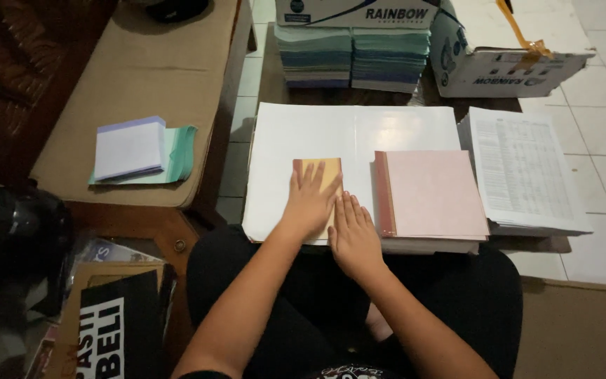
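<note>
1. While a white notepad (130, 147) lies far left, the left hand (310, 200) presses flat, fingers spread, on a yellow strip (326, 175) atop large white sheets (352, 133).
2. Right hand (353, 235) rests flat beside it, holding nothing.
3. Pink red-spined book (433, 193) sits just right.
4. Printed pages (524, 168) lie farthest right.

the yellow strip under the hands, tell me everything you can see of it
The yellow strip is a narrow, flat piece that looks like paper or thin card, with a darker reddish edge on its left. It lies lengthwise on the big white sheet, left of the pink booklet. The left hand lies flat on it, covering most of it; the right hand lies at its lower right edge.
</note>
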